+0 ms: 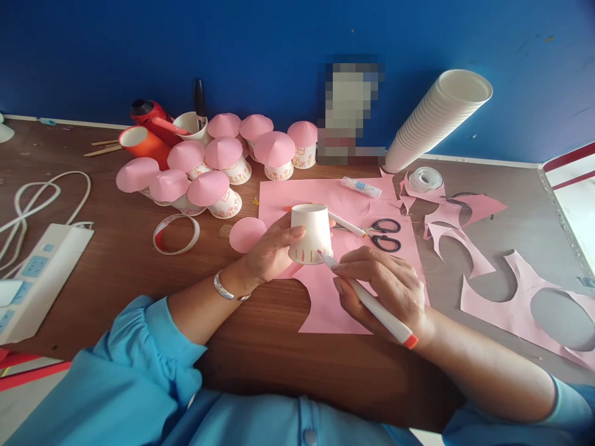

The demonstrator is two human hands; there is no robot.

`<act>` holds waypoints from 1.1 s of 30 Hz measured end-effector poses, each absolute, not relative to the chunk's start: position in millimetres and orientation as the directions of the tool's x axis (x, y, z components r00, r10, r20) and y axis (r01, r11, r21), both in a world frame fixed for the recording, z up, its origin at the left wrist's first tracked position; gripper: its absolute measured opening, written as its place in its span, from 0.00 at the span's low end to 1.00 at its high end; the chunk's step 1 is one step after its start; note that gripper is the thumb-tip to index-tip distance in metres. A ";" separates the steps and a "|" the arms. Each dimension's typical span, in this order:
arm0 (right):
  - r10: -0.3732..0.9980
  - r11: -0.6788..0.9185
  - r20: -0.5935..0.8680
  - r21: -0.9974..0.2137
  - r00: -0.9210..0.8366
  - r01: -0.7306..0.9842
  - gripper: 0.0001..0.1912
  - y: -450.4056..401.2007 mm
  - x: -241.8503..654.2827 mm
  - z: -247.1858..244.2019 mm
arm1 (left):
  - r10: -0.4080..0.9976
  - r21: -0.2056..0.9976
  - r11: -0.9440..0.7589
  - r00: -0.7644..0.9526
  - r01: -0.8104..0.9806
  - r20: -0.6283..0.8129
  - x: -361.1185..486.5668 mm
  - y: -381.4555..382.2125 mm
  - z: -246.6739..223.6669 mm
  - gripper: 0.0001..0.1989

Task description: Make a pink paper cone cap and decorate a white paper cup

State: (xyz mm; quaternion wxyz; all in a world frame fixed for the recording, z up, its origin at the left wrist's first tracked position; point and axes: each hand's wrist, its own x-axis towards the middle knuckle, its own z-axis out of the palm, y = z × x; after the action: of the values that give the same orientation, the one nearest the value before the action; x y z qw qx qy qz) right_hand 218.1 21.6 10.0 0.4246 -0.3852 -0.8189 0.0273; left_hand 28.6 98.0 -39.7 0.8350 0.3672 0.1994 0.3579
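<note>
My left hand point(272, 251) grips a white paper cup point(310, 229) by its side, held upside down above the pink paper. Short red and yellow strokes run along the cup's rim. In my right hand point(385, 282) is a white marker pen point(379, 310) with an orange-red end, and its tip touches the cup near the rim. Behind the cup lie a capped marker point(346, 222) and black-handled scissors point(385, 235) on the pink paper sheet point(344, 310). A pink paper disc point(248, 235) rests beside my left hand.
Several decorated cups with pink cone roofs point(274, 148) stand at the back left. A tape roll point(176, 234) lies before them. At left is a power strip point(44, 279); at right, a leaning cup stack point(437, 121), white tape point(425, 179) and paper scraps point(493, 310). A glue stick point(361, 187) lies on the sheet.
</note>
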 end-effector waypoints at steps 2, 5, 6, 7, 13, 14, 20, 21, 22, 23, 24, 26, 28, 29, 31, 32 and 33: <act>0.657 0.699 0.671 -0.372 -0.343 0.611 0.07 21.5 217.9 9.9 | 0.745 0.755 0.473 0.664 -0.454 -0.067 27.9 98.2 -41.1 0.19; 0.661 0.697 0.667 -0.376 -0.344 0.611 0.07 21.0 218.0 9.8 | 0.748 0.755 0.474 0.660 -0.453 -0.074 27.0 98.6 -43.3 0.20; 0.660 0.699 0.667 -0.377 -0.346 0.608 0.06 20.8 218.2 9.9 | 0.749 0.754 0.476 0.658 -0.453 -0.078 26.8 98.7 -44.0 0.20; 0.660 0.700 0.666 -0.379 -0.347 0.606 0.06 20.5 218.3 9.9 | 0.751 0.752 0.477 0.656 -0.455 -0.080 26.5 98.9 -44.7 0.21; 0.664 0.701 0.662 -0.390 -0.348 0.597 0.06 19.6 217.9 9.6 | 0.753 0.760 0.458 0.656 -0.460 -0.057 26.0 98.9 -45.4 0.20; 0.664 0.702 0.663 -0.391 -0.347 0.596 0.06 19.5 217.7 9.3 | 0.753 0.762 0.459 0.655 -0.457 -0.061 26.2 98.8 -44.5 0.20; 0.672 0.702 0.654 -0.412 -0.348 0.581 0.07 18.6 216.8 7.2 | 0.764 0.771 0.449 0.641 -0.451 -0.070 27.1 98.8 -40.7 0.21; 0.673 0.701 0.654 -0.415 -0.346 0.580 0.07 18.3 216.8 6.9 | 0.765 0.773 0.447 0.640 -0.450 -0.069 27.2 98.9 -40.9 0.21; 0.673 0.701 0.654 -0.417 -0.344 0.578 0.07 18.1 216.8 6.7 | 0.766 0.775 0.444 0.640 -0.450 -0.067 27.2 98.9 -41.2 0.21; 0.675 0.701 0.653 -0.421 -0.344 0.576 0.07 17.9 216.8 6.5 | 0.766 0.776 0.441 0.639 -0.450 -0.065 27.1 99.0 -41.7 0.21; 0.677 0.700 0.651 -0.425 -0.344 0.574 0.07 17.6 216.8 6.4 | 0.767 0.777 0.439 0.638 -0.451 -0.063 27.0 99.1 -42.1 0.21; 0.686 0.697 0.638 -0.438 -0.351 0.567 0.08 17.0 216.9 6.1 | 0.766 0.776 0.439 0.640 -0.453 -0.060 26.7 99.3 -42.9 0.21; 0.694 0.694 0.625 -0.448 -0.358 0.563 0.08 16.5 217.0 5.5 | 0.762 0.775 0.444 0.645 -0.450 -0.061 26.4 99.5 -43.1 0.21; 0.695 0.694 0.623 -0.451 -0.359 0.561 0.08 16.3 216.9 5.2 | 0.760 0.775 0.446 0.647 -0.448 -0.063 26.4 99.6 -43.0 0.21; 0.696 0.696 0.621 -0.459 -0.361 0.552 0.08 16.1 216.5 4.7 | 0.756 0.775 0.448 0.651 -0.445 -0.063 26.5 99.7 -42.8 0.21; 0.696 0.697 0.621 -0.463 -0.361 0.547 0.08 16.2 216.2 4.5 | 0.755 0.775 0.448 0.653 -0.446 -0.061 26.7 99.7 -42.7 0.21; 0.696 0.698 0.620 -0.467 -0.361 0.543 0.08 16.2 215.7 4.6 | 0.755 0.774 0.446 0.653 -0.449 -0.056 26.9 99.7 -42.8 0.22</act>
State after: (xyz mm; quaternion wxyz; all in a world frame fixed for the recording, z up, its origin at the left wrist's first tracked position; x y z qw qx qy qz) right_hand 215.7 16.2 4.6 0.4202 -0.3779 -0.8200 0.0910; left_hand 26.9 99.7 -42.8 0.8262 0.3796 0.2015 0.3642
